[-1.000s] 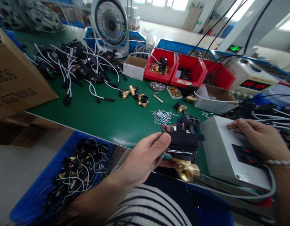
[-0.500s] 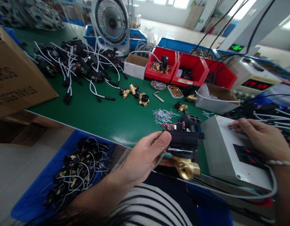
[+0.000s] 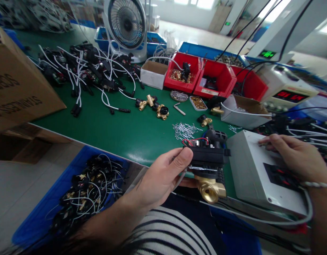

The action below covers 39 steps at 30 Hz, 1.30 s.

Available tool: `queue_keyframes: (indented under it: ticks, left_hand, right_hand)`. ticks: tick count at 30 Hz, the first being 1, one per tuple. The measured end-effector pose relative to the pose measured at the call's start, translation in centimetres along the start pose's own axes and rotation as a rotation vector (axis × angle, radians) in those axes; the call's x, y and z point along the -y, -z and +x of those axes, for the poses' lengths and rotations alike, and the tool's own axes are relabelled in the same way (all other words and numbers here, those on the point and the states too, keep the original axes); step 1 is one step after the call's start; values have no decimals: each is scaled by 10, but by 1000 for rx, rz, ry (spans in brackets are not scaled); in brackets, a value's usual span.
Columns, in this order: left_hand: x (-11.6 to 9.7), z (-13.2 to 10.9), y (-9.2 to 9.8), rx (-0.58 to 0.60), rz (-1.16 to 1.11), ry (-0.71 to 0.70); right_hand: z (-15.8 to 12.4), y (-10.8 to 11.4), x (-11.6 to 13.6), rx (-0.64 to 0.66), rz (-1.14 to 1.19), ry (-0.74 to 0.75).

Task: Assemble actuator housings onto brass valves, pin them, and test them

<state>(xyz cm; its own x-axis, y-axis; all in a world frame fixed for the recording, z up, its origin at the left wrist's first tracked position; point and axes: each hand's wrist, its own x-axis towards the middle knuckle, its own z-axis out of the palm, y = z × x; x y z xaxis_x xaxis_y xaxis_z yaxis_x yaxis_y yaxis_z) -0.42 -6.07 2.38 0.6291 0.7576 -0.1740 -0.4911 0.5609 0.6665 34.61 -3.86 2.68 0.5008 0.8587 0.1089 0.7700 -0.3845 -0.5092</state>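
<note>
My left hand (image 3: 160, 177) grips a valve assembly (image 3: 208, 170) at the table's near edge: a black plastic actuator block with red wires on top and a brass valve body (image 3: 211, 189) below. Thumb and fingers pinch the black block's left side. My right hand (image 3: 296, 157) rests on top of a grey control box (image 3: 256, 173) just right of the valve, fingers bent and pressed down on its far part. What lies under those fingertips I cannot make out.
On the green table (image 3: 120, 131) lie a heap of wire clips (image 3: 184, 130), loose brass valves (image 3: 155, 108), tangled black-and-white cables (image 3: 91, 74), red bins (image 3: 200, 78), a fan (image 3: 126, 26) and a digital meter (image 3: 288, 94). A cardboard box (image 3: 17, 88) stands left. A blue crate (image 3: 73, 191) of wired parts sits below.
</note>
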Motion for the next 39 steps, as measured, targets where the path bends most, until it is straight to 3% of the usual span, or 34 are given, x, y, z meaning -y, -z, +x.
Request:
queue_keyframes:
  ticks: [6, 11, 28, 39]
  left_hand:
    - [-1, -1, 1, 11, -29, -13]
    - [0, 1, 3, -55, -80, -63]
    - [0, 2, 4, 127, -243, -40]
    - [1, 2, 7, 147, -294, -53]
  right_hand:
    - [0, 1, 1, 2, 10, 1]
    - [-4, 1, 11, -8, 18, -17]
    - [-5, 3, 19, 11, 10, -107]
    - [-11, 5, 34, 13, -45, -179]
